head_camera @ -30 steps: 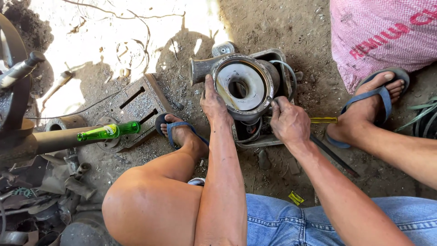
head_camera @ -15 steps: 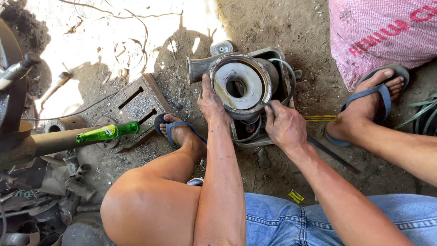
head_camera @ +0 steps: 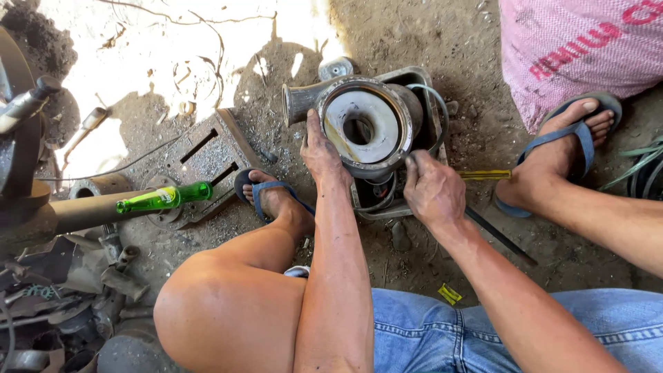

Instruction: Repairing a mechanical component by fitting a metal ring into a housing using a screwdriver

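A round grey metal pump housing [head_camera: 366, 128] with a white inner face and a centre hole sits in a dirty metal tray [head_camera: 431, 90] on the dirt ground. My left hand [head_camera: 321, 152] rests flat against the housing's left rim, thumb up. At the lower right edge of the housing my right hand [head_camera: 431, 190] is closed over something small that I cannot make out. A yellow-handled tool [head_camera: 487, 175] lies just right of that hand.
My feet in blue sandals [head_camera: 266, 193] [head_camera: 563, 148] flank the tray. A green screwdriver [head_camera: 166, 198] lies on a slotted metal plate [head_camera: 204, 159]. Scrap metal parts [head_camera: 62, 290] pile at the left. A pink woven sack [head_camera: 573, 48] sits top right. A black rod [head_camera: 501, 238] lies on the ground.
My right hand has slid slightly left and down along the housing's lower edge. The left hand stays on the rim.
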